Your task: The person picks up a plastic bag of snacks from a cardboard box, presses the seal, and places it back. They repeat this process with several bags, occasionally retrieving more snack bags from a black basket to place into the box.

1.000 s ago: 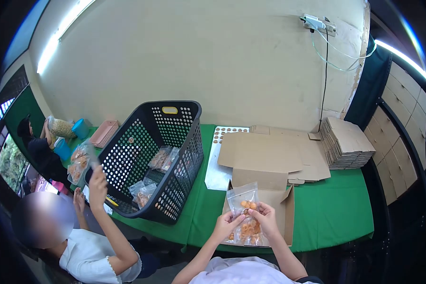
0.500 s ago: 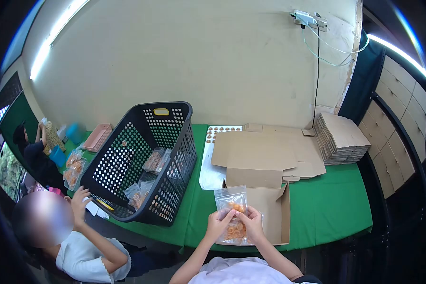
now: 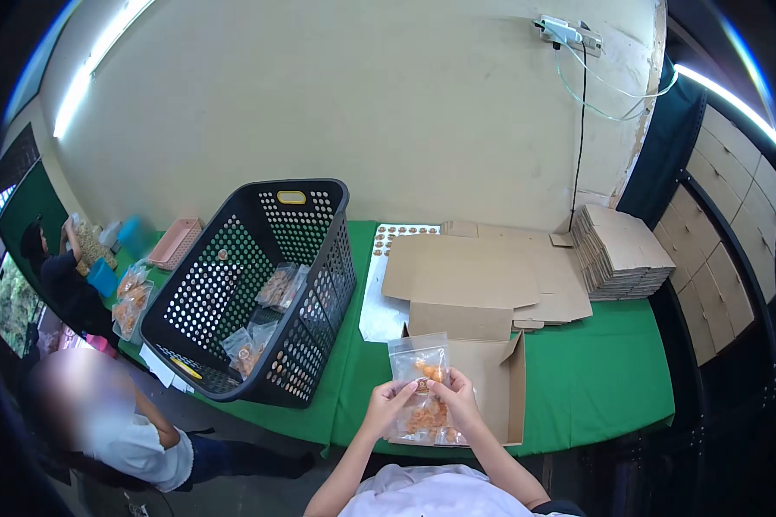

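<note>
The left hand and right hand grasp a clear bag of orange snacks, thumbs on its front, at the near left part of an open cardboard box. A dark perforated basket stands left on the green-covered table; folded cartons sit stacked far right.

We see a person's head blurred at lower left. Cardboard hides part of the tray at centre. We cannot read the label on the bag.
</note>
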{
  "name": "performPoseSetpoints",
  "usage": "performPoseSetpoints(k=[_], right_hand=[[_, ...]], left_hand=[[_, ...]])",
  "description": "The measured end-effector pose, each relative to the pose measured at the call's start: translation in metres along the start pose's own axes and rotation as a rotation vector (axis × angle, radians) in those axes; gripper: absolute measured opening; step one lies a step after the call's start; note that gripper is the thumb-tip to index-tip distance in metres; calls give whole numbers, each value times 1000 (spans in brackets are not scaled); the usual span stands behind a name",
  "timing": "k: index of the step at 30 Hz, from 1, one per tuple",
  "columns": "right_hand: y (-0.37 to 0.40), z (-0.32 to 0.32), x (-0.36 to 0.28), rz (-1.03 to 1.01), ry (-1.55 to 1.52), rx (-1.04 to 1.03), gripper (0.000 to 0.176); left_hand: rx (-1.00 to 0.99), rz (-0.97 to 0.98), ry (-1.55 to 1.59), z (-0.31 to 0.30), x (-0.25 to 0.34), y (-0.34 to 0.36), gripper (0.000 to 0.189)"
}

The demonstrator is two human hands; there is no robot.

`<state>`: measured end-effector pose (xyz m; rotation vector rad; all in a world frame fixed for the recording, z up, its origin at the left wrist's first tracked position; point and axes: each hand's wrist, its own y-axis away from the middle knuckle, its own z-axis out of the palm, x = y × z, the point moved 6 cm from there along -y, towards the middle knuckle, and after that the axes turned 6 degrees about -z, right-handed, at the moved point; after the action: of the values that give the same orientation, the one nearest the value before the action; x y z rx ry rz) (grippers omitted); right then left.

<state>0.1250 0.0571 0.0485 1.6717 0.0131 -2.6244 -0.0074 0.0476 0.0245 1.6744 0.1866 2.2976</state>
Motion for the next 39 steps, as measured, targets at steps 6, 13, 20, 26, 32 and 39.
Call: performPoseSetpoints(k=[6, 13, 20, 26, 32, 39], right_hand=[[-8, -2, 5, -1, 75, -20, 19], [-18, -3, 2, -124, 271, 14, 17], [-9, 6, 3, -8, 68, -71, 27], [-9, 4, 4, -6, 63, -111, 29], [-16, -3, 22, -20, 222, -212, 35], [-14, -8, 22, -14, 185, -176, 36]], left_hand=[[-25, 51, -120, 12, 0, 3, 26], [22, 84, -304, 4, 0, -6, 26], [142, 96, -192, 3, 4, -10, 24], [148, 125, -384, 1, 11, -13, 24], [205, 160, -283, -10, 4, -24, 23], [96, 34, -98, 0, 1, -16, 26]])
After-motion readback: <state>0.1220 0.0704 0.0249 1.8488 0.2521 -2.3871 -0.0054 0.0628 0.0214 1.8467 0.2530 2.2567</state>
